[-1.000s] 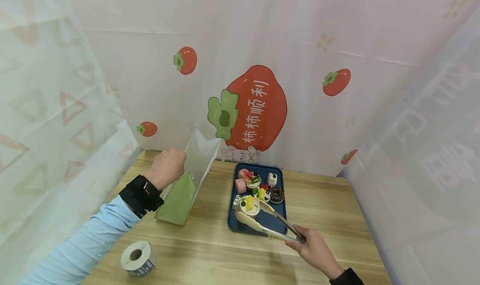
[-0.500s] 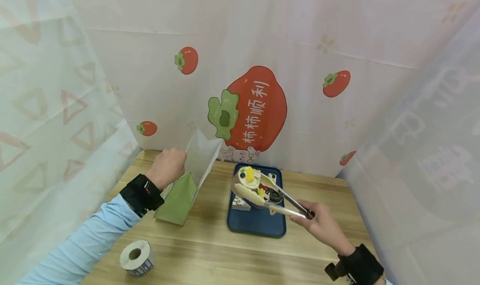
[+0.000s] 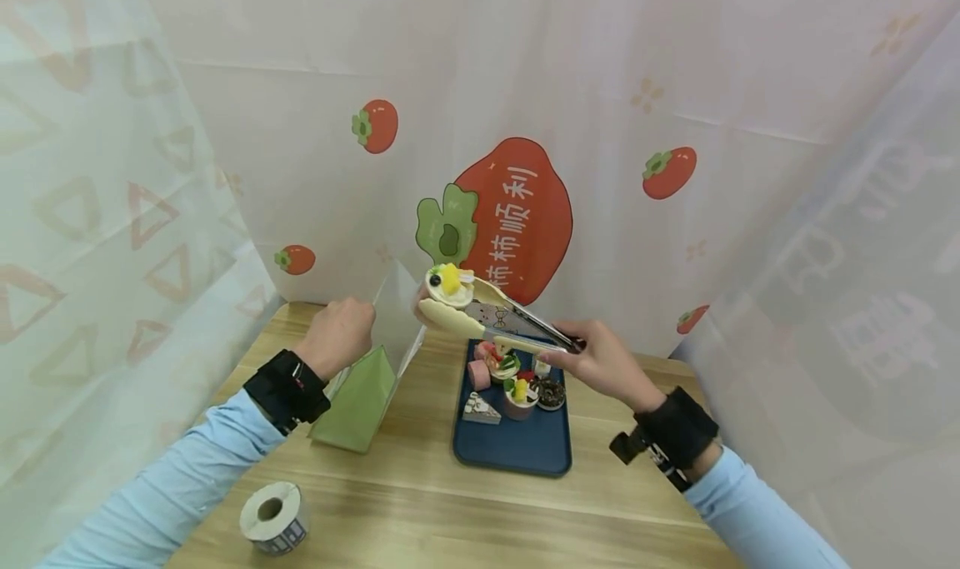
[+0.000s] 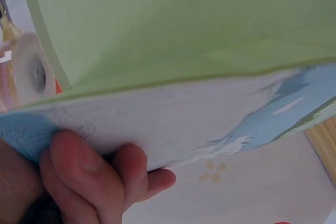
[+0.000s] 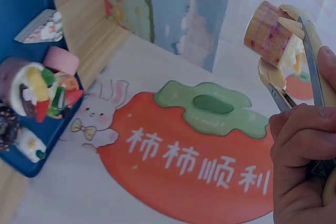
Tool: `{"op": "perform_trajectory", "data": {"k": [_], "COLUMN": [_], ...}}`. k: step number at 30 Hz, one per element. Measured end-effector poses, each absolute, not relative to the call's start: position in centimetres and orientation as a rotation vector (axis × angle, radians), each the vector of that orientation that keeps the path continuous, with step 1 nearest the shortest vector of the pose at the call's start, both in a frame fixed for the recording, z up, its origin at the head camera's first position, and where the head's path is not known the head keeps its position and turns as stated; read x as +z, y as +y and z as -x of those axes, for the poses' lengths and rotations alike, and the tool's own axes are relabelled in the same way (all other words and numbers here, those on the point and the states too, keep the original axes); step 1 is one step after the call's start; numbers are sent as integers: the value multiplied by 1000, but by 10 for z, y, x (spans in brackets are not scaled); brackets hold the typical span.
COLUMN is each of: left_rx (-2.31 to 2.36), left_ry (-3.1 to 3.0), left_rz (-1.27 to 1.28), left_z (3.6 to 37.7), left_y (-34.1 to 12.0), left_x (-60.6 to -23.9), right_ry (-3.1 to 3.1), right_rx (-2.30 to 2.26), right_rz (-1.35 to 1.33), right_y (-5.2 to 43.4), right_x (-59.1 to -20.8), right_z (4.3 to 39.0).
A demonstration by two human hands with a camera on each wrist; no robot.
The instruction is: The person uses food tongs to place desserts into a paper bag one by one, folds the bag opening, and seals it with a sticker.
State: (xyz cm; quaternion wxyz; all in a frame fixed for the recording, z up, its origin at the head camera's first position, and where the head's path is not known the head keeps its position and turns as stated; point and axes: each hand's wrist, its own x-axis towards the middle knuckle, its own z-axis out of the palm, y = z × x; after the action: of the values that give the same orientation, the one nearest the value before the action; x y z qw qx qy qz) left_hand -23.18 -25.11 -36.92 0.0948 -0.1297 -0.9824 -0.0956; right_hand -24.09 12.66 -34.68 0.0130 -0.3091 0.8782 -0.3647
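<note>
My right hand grips metal tongs with cream-coloured tips. Between those tips is a toy cupcake topped with cream, a yellow piece and a dark berry, raised near the mouth of a paper bag. In the right wrist view the cupcake shows its patterned side, lying tilted in the tongs. My left hand holds the bag by its upper edge, which stands wide at the top. The left wrist view has curled fingers against the bag's painted wall, with its green inner side above.
A dark blue tray on the wooden table bears several toy pastries, among them a cake slice, a doughnut and another cupcake. A label roll stands front left. Printed curtains enclose the table's back and sides.
My right hand has lifted the cupcake in the tongs off the tray, up and left to the bag's mouth. The left hand and the bag have stayed nearly still.
</note>
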Motion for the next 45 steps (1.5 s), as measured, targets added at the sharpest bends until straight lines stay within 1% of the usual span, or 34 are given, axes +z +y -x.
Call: {"op": "perform_trajectory", "data": {"k": [13,23,27,35,45], "left_rx": [-249,-264,-256,-251,-275], "left_ry": [-2944,-2935,-2933,-2927,-2915], "left_rz": [360,361,369,363,385], "left_z": [230,230,230,231,229], "left_y": [-255,-253,-252,-246,-246], "left_x": [-370,-370,-370,-369,-370], "right_ry": [2675,2658,2647,2612,2538], "right_rx": [-945,-544,-348,-51,204], "right_rz": [1239,1179,1178,1187,1233], "right_y": [73,36,18,-27,-73], "right_x": [-310,-275,-266,-261,-277], "right_z": [280,295,297,299,303]}}
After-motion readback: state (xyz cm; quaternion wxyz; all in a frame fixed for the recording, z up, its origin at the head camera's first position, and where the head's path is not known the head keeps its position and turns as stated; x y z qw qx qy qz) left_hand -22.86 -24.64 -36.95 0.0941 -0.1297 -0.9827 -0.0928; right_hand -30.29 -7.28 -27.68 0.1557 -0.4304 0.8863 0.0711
